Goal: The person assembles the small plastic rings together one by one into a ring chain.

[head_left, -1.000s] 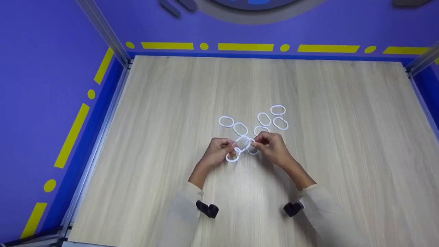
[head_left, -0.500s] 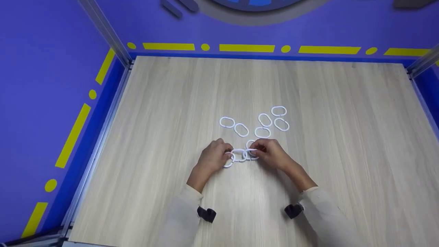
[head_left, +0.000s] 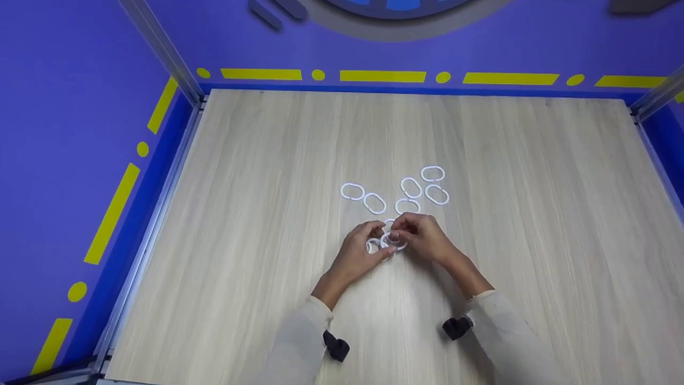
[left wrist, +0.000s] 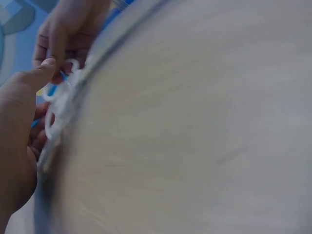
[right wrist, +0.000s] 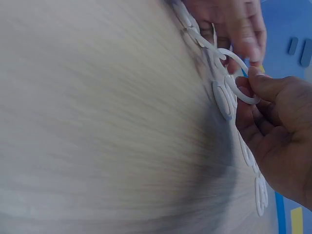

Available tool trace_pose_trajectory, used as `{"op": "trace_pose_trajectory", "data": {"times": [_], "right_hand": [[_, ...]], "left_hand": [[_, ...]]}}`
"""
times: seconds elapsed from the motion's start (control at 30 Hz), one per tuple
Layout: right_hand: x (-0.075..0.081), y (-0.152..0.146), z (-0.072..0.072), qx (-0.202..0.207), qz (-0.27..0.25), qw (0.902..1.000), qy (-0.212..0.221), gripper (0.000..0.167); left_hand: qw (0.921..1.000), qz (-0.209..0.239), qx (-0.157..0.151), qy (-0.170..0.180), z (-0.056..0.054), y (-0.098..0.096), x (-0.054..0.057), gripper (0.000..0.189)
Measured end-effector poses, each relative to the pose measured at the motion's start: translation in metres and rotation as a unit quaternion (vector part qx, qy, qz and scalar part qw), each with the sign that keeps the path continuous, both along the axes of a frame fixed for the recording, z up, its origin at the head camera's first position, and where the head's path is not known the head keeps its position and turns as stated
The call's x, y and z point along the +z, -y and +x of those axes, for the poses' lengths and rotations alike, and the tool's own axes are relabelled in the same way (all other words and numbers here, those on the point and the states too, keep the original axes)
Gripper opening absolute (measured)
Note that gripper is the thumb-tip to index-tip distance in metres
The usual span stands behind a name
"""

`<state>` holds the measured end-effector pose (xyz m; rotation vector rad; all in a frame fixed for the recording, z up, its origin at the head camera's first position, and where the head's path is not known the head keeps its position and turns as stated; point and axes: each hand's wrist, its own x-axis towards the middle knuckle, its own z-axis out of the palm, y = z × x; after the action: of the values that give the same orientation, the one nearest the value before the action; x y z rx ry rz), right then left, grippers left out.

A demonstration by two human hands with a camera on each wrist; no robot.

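- Rings, white and oval: six lie flat on the wood-grain table (head_left: pixel 256 187) beyond the hands, a pair of loose rings (head_left: pixel 364 195) towards the left and a cluster of four (head_left: pixel 421 192) towards the right.
- One more, a partly hidden ring (head_left: pixel 389 220), shows between the hands; a pinched ring (right wrist: pixel 236 57) is raised just in front of it.
- At least one ring by the left palm (head_left: pixel 368 247) shows too; overlap and blur there prevent a sure count.
- Two hands, close together near the table's middle, forearms slanting inward from the near edge in two pale sleeves (head_left: pixel 515 334).
- Right hand (head_left: pixel 427 240): bent at the knuckles, thumb and forefinger gripping the pinched ring by its edge.
- Left hand (head_left: pixel 357 254): turned inward, thumb and fingers spread apart around the rings; whether it grips one cannot be told.
- Two black wrist mounts (head_left: pixel 457 327), one at each cuff.
- Four yellow bars (head_left: pixel 383 78) and four yellow dots (head_left: pixel 442 77) along the far wall.
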<state>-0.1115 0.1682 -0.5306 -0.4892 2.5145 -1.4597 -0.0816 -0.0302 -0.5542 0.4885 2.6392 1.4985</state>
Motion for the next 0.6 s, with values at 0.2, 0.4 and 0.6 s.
{"op": "trace_pose_trajectory", "data": {"times": [0.2, 0.4, 0.6], "right_hand": [[0.0, -0.001, -0.004, -0.019, -0.025, 0.9995, 0.007, 0.007], [0.001, 0.003, -0.006, -0.024, -0.038, 0.9989, 0.012, 0.005], [0.0, 0.007, -0.006, -0.015, -0.04, 0.9988, 0.024, 0.007]], "left_hand": [[0.9958, -0.06, -0.018, -0.067, 0.002, 0.001, -0.008, 0.051], [0.9848, -0.117, 0.01, -0.128, 0.006, -0.005, -0.01, 0.055], [0.9763, -0.159, 0.019, -0.145, 0.009, -0.009, -0.01, 0.05]]}}
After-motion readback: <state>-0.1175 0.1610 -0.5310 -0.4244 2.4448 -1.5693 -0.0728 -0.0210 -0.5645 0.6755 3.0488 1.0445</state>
